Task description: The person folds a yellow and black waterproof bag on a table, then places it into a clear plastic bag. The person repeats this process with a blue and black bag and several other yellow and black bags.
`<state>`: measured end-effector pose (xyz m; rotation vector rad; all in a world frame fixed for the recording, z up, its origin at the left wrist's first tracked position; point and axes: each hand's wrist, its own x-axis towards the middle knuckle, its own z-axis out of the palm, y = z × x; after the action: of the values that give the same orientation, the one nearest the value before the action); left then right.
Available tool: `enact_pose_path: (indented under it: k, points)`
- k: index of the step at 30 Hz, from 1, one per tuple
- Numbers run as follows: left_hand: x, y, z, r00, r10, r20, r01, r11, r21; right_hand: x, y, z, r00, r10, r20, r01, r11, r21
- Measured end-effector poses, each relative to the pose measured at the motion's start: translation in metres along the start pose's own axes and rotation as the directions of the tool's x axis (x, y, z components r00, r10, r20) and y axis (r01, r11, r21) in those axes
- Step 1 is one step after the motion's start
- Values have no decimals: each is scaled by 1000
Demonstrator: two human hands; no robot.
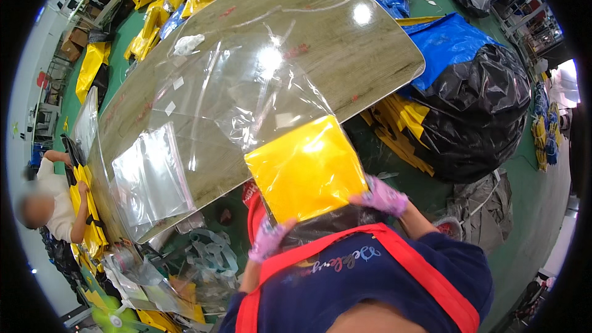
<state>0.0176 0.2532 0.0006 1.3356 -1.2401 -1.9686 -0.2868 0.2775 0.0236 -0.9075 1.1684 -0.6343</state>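
Both gloved hands, left hand [269,238] and right hand [383,196], pinch the near edge of a flat yellow folded piece [305,169], half inside a big clear plastic bag [246,95]. It hangs off the edge of the wood-grain table [364,43]. Green floor [530,209], shiny black sack [478,117] nearby.

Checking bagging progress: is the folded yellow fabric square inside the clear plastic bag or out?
Partly in, apparently: the yellow fabric square has its far edge under the clear plastic bag; its near edge sticks out, held by both hands.
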Motion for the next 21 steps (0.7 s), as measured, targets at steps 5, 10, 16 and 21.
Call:
enact_pose_path:
  k: [5,10,16,21]
  points:
    - [-8,-12,-11,942,38,333,6,992,-129,-21,13,11,957,-217,-191,231,972,53]
    - [45,25,14,900,337,-277,-361,932,-40,38,-26,27,746,-351,-566,619,681,392]
    - [51,30,11,939,339,52,-239,539,808,60,-61,-13,704,-570,-424,592,801,-94]
    - [68,207,9,405,734,545,-247,-485,839,55,-72,-30,557,-826,-87,723,534,-438]
